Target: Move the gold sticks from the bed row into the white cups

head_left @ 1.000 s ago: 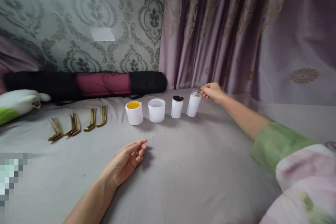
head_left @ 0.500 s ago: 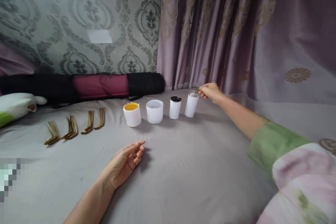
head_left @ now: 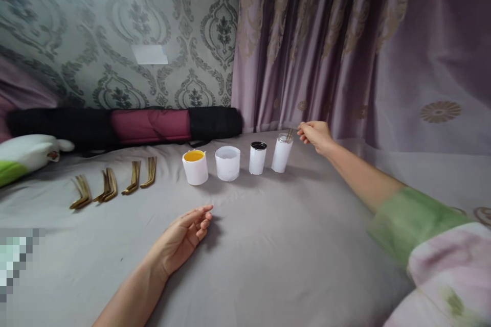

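Four white-wrapped containers stand in a row: a wide cup with a yellow inside (head_left: 195, 171), a wide white cup (head_left: 227, 166), a narrow can with a dark inside (head_left: 257, 159) and a tall jar with a clear rim (head_left: 281, 156). Thin gold sticks (head_left: 289, 135) rise from the jar's mouth. Just right of them, my right hand (head_left: 315, 135) is raised, apart from the sticks, its fingers curled with nothing visible in them. My left hand (head_left: 187, 237) rests on the sheet in front of the cups, holding nothing, fingers loosely bent and apart.
Several bundles of bent gold sticks (head_left: 109, 185), resembling metal straws, lie at the left on the grey sheet (head_left: 268, 255). Behind are a white-and-green plush toy (head_left: 32, 156) and a long black-and-maroon bag (head_left: 151, 126) by the wall. A purple curtain (head_left: 307, 46) hangs behind the jar.
My right hand has let go of the gold sticks in the jar and moved a little to the right. The left hand stays put. The view has shifted slightly.
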Available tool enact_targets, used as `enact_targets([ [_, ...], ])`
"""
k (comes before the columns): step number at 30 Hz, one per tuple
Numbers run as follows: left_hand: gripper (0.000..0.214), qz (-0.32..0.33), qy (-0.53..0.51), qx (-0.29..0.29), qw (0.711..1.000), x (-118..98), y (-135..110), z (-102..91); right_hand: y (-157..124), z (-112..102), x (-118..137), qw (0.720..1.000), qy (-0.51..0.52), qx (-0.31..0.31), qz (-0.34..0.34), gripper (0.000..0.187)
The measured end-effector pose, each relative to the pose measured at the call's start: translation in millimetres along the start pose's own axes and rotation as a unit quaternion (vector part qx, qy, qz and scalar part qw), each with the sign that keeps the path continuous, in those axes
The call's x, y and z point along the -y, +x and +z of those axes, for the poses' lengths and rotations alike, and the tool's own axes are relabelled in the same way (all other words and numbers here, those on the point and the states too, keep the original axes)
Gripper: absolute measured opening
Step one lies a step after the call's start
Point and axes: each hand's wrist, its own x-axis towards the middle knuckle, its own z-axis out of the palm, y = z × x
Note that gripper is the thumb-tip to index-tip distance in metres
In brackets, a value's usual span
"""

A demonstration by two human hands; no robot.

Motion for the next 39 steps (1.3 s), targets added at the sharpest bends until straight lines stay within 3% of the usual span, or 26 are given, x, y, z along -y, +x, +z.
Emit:
enact_targets([
  [11,0.019,-0.007,-0.036,-0.005,0.999,-2,0,-0.1,-51,1,24,0.985,0.17,0.026,-0.006,0.017],
  [22,0.021,-0.007,-0.055,0.017,0.998,-3,2,-5.5,-99,18,25,0.96,0.245,0.13,0.035,0.017],
  [28,0.02,-0.003,-0.059,0.033,0.998,-2,3,-8.6,-139,42,30,0.944,0.257,0.2,0.06,0.021],
  [35,0.018,-0.001,-0.067,0.034,0.997,-3,3,-8.3,-185,89,17,0.921,0.225,0.302,0.097,0.026],
  [39,0.017,0.004,-0.072,0.033,0.997,-2,4,-8.6,-200,113,11,0.914,0.206,0.338,0.083,0.029],
])
